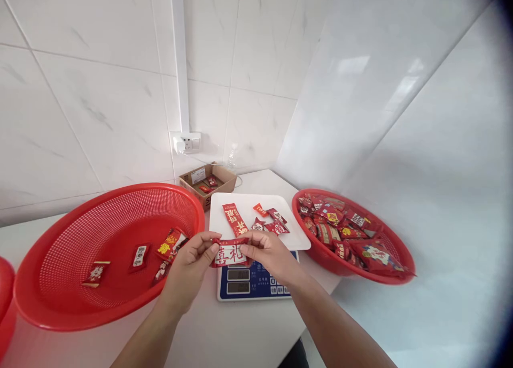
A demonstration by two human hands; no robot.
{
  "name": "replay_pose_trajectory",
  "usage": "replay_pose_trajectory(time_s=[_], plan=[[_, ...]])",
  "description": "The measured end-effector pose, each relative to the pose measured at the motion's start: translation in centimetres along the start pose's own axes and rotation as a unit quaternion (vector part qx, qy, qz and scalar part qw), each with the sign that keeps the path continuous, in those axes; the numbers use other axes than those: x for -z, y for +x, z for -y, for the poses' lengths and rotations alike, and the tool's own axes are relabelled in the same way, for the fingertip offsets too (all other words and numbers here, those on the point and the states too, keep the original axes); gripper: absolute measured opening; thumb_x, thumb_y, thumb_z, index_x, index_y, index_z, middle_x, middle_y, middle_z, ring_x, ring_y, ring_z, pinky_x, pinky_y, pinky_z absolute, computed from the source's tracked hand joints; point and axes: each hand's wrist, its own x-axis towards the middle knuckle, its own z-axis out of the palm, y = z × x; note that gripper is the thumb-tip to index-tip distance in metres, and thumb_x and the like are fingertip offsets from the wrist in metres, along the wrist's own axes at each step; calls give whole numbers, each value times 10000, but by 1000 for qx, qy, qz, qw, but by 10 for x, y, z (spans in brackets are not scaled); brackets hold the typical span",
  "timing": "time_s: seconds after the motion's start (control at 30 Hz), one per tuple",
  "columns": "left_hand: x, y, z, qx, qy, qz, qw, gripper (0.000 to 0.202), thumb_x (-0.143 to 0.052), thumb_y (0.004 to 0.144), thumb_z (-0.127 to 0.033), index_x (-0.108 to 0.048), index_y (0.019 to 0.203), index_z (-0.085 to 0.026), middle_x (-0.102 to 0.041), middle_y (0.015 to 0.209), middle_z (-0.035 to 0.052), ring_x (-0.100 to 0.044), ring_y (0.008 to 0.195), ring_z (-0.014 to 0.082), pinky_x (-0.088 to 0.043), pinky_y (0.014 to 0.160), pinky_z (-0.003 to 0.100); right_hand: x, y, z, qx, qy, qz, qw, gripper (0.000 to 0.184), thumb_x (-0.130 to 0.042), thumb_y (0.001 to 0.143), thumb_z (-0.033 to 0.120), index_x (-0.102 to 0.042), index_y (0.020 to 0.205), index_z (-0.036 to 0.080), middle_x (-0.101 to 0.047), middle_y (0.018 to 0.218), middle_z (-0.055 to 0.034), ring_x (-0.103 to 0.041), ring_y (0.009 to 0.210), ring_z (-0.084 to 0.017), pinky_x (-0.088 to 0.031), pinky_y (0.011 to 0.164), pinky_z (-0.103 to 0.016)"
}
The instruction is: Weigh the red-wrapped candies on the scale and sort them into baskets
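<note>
Between my two hands is a small red packet (230, 254) with a white band and large red characters. My left hand (194, 263) pinches its left end, and my right hand (266, 253) pinches its right end. They hold it in front of a digital scale (258, 296) with a blue panel, hiding part of the display. On the scale's white tray (288, 234) lie a long red packet (233, 218) with gold characters and several small red packets (276, 227).
A large red basket (40, 304) with several packets stands left. Another red basket (401, 239), heaped with packets, sits right. Behind the scale is a cardboard box (228, 183) holding a few packets. A wall socket (186, 142) has a plug in it. Another red container (5, 288) shows far left.
</note>
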Motion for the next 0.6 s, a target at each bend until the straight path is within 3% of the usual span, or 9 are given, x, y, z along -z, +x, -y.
replay_pose_trajectory(time_s=[0.33,0.6], plan=[[-1,-2,-1,-58,119,-6,991,377,-565,801,-442,-584,1071,-179,-717,942,65,-664,895,202,-543,799,331,6,1,7,5,-80,3,997,269,-639,769,431,-696,873,189,-632,722,-1,-552,624,-121,-459,614,-268],[1,0,3,-60,183,-8,981,400,-523,823,-431,-568,1126,-173,-715,870,61,-665,792,199,-551,741,343,3,-3,16,-10,-108,-10,994,265,-606,778,361,-699,963,194,-640,698,10,-565,583,-116,-474,595,-259]])
